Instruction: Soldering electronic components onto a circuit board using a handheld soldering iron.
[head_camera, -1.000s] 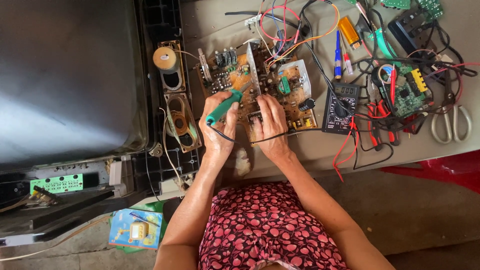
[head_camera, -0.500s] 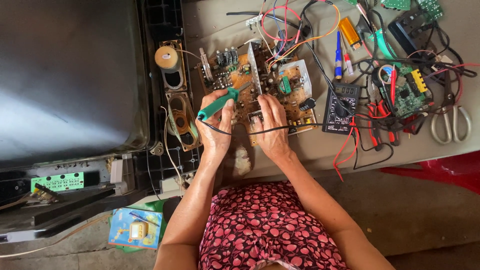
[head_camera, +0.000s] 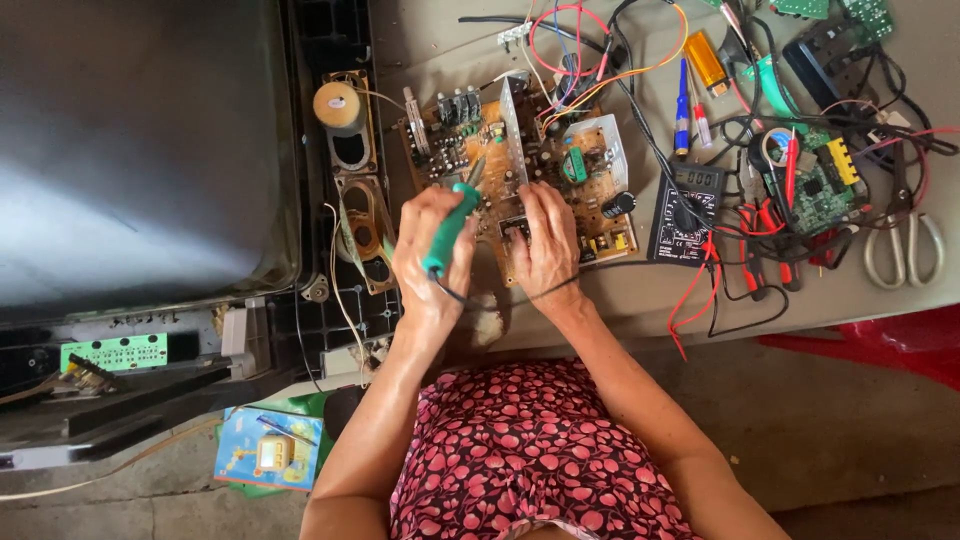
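A big dark television set (head_camera: 140, 150) lies face down at the left, its back frame with two oval speakers (head_camera: 358, 190) running alongside the grey worktop (head_camera: 640, 300). On that worktop, right in front of the person, sits a brown circuit board (head_camera: 520, 165) crowded with capacitors, a metal heat sink and a tangle of red, orange and black wires (head_camera: 600, 50). To the right of it lie a black multimeter (head_camera: 685, 212) with red leads, a smaller green board (head_camera: 815, 185) and a pair of scissors (head_camera: 905, 235). The step in hand looks like soldering work on the board's near edge. The left hand (head_camera: 430, 250) is closed around the green handle of a soldering iron (head_camera: 448, 230), held like a pen with the tip angled up and to the right toward the middle of the board; whether the tip actually touches a joint I cannot tell, as it is thin and lost among the components. The right hand (head_camera: 548, 240) lies flat, fingers spread, pressing the board's lower edge to steady it, holding nothing. The two hands sit close together but apart, the board just under and beyond both. The next move, I judge, calls for a steady tip on one small joint while the right hand keeps the board from sliding.
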